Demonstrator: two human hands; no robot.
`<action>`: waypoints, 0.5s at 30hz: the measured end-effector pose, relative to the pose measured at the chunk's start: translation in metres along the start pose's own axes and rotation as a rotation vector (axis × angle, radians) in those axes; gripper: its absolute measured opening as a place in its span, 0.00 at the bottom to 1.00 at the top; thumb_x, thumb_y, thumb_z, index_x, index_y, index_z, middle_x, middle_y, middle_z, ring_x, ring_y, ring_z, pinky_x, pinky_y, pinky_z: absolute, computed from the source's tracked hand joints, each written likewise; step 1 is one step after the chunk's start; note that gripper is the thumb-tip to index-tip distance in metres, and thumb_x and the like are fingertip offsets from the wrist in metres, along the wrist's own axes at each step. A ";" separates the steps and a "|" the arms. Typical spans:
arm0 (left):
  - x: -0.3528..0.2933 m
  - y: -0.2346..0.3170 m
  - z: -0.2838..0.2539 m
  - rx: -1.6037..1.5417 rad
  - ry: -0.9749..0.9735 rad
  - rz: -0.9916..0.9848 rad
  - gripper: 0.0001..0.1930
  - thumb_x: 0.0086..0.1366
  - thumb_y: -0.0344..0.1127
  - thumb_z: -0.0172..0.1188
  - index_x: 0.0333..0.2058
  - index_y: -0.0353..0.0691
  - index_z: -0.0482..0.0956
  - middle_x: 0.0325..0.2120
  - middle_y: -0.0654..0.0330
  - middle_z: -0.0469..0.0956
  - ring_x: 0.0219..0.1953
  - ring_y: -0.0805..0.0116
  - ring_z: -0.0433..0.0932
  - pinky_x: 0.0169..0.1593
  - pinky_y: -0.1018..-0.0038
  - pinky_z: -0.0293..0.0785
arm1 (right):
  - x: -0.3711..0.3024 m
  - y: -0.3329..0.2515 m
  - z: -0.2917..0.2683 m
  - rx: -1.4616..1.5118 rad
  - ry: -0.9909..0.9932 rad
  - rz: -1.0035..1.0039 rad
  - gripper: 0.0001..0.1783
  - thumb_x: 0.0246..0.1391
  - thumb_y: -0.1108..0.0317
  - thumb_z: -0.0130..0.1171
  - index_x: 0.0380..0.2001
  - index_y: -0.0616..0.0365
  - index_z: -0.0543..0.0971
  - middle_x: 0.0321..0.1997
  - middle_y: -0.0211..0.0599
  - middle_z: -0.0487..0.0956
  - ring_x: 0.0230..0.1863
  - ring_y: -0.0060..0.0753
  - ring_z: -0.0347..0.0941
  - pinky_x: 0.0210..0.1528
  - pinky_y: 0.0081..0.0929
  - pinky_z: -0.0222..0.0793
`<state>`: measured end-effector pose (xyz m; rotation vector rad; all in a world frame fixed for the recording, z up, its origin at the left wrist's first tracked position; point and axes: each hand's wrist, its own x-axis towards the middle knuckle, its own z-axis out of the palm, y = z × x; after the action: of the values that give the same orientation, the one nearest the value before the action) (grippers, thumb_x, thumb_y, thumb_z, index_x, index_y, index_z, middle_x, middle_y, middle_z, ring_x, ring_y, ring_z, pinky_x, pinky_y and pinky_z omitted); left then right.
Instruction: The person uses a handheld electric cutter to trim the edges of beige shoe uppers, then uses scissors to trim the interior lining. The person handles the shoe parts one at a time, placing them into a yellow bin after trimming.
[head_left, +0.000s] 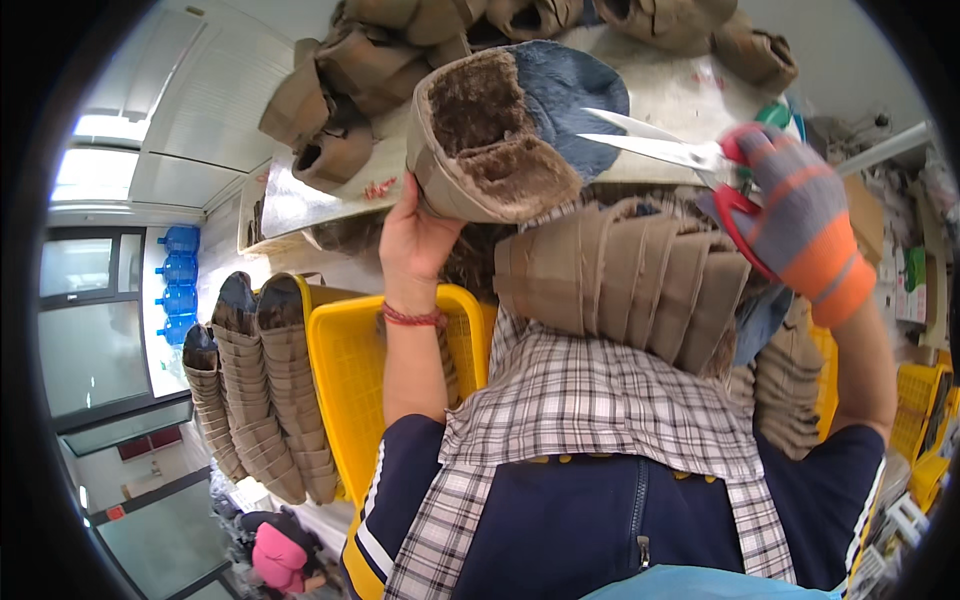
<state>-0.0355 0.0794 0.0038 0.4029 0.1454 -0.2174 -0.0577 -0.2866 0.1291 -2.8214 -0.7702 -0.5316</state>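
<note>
My bare left hand (413,240), a red cord round its wrist, grips a brown slipper (443,163) from below and holds it up over the table's near edge. Dark brown plush lines its opening, and a blue-grey fuzzy piece (570,95) shows at its far right end. A grey and orange glove covers my right hand (805,220), which is closed round the red handles of a pair of scissors (690,153). Their blades are spread, with the tips over the blue-grey piece; whether they touch it I cannot tell. Below, a nested row of brown slippers (620,285) rests against my checked apron.
More brown slippers (370,70) are heaped along the far side of the pale table (660,85). A yellow basket (345,370) stands beside my left forearm, with tall slipper stacks (290,400) left of it. Yellow crates (915,410) are at the far right.
</note>
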 end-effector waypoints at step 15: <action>-0.045 -0.046 -0.014 0.076 0.036 0.048 0.22 0.68 0.40 0.48 0.59 0.42 0.63 0.57 0.58 0.66 0.59 0.60 0.64 0.64 0.60 0.56 | 0.048 -0.058 0.048 -0.261 -0.199 -0.250 0.21 0.41 0.54 0.65 0.38 0.52 0.78 0.36 0.33 0.77 0.39 0.34 0.75 0.43 0.31 0.70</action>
<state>-0.0912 0.0516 -0.0178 0.4860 0.1631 -0.1691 -0.0352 -0.2030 0.1072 -3.0711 -1.1827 -0.4153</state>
